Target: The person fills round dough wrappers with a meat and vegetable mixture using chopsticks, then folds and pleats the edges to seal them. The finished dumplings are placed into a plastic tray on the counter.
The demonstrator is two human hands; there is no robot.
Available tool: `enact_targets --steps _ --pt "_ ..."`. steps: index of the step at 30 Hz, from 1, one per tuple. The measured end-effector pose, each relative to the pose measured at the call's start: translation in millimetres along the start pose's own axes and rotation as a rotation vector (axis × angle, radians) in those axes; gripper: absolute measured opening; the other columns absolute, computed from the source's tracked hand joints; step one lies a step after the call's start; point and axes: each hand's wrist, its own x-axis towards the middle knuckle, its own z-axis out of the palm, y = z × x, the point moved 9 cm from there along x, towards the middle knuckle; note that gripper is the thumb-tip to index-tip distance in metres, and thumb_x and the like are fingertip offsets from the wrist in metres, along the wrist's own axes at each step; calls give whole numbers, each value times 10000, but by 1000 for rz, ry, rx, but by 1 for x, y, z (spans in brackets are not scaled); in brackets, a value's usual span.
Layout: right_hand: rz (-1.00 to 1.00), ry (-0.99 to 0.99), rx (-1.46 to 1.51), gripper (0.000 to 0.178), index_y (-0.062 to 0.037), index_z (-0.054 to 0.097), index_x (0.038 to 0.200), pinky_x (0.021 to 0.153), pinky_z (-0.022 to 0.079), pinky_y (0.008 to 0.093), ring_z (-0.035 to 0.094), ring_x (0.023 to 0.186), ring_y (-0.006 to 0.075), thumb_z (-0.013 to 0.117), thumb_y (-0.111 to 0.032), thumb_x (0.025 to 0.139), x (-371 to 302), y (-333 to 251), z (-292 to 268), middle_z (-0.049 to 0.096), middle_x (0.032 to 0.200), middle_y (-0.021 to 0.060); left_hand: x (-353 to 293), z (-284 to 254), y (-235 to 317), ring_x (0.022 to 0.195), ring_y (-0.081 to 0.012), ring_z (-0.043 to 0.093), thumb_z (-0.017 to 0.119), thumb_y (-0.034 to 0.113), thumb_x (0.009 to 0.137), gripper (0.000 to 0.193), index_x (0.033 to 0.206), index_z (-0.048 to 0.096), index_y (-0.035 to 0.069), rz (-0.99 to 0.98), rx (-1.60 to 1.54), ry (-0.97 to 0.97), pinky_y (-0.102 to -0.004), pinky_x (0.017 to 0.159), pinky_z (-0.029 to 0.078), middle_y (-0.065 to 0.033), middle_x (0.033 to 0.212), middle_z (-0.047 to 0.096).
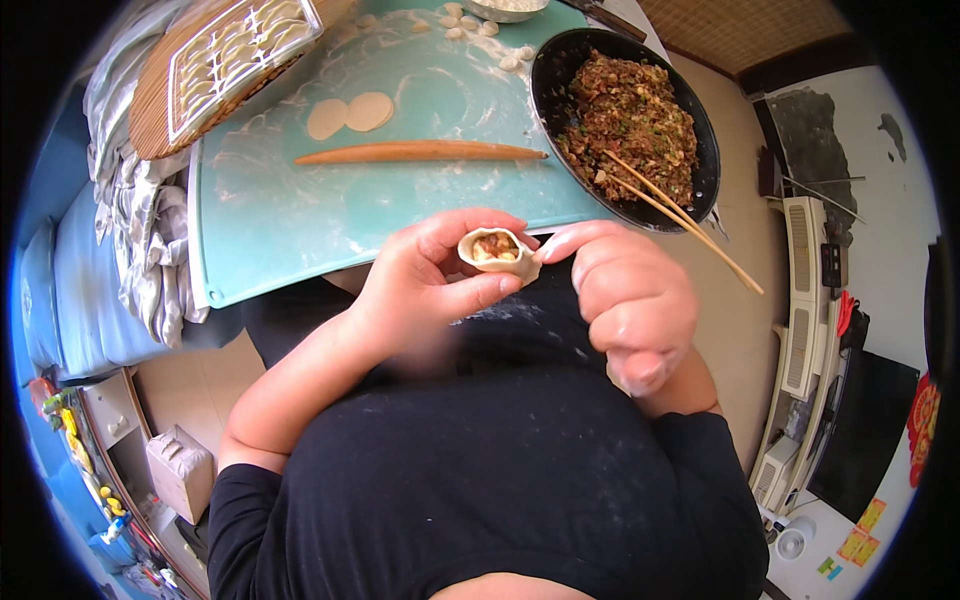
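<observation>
A half-folded dumpling (492, 250) is cupped in my left hand (420, 275), its brown, chunky filling showing through the open top. My right hand (635, 300) pinches the dumpling's right edge between thumb and forefinger, where the dough is pressed together; its other fingers are curled in. Both hands are just in front of the table edge, close to my body. Beyond them a wooden rolling pin (420, 151) lies across the green mat (260, 220). Round dough wrappers (370, 111) rest behind the pin, partly overlapping.
At the right stands a black pan (540, 95) of minced filling (640, 115), with chopsticks (690, 222) sticking out over its near rim. A tray of finished dumplings (240, 60) sits on a round wooden board (150, 100) at far left. Small dough pieces (455, 22) and a bowl (508, 8) are at the back.
</observation>
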Motion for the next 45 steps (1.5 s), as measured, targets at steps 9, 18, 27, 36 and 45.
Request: enact_targets --steps 9,18,27,36,45 --pt "-32 -309 -187 476 -71 362 503 681 483 419 390 473 241 512 -382 829 7 -4 29 342 552 55 -4 8 0 916 -91 541 673 13 756 409 1128 511 -40 -113 59 -71 -245 819 453 -60 1020 589" --pt "-57 -322 -240 446 -72 367 507 678 476 416 436 521 264 550 -356 799 9 -12 26 371 576 73 -4 8 -1 833 -66 570 658 22 770 377 1122 531 -19 -84 83 -67 -230 756 476 -40 917 625" --pt "-61 -316 -138 425 -71 369 509 635 466 401 441 527 277 581 -326 775 8 -10 31 376 582 77 -4 8 -1 836 -66 565 677 37 753 374 1100 552 -22 -41 120 -67 -231 763 469 -48 922 625" --pt "-56 -358 -163 425 -67 375 504 593 448 384 451 534 281 592 -324 763 9 -12 35 376 577 79 -4 10 7 825 -96 576 691 75 735 378 1083 572 -9 48 320 -90 -251 758 463 -77 921 633" --pt "-36 -393 -230 414 -66 384 522 658 472 393 460 539 285 600 -329 758 7 -7 43 385 571 79 -4 11 10 847 -93 577 672 58 752 355 1084 569 -9 96 394 -101 -249 767 465 -71 947 632"
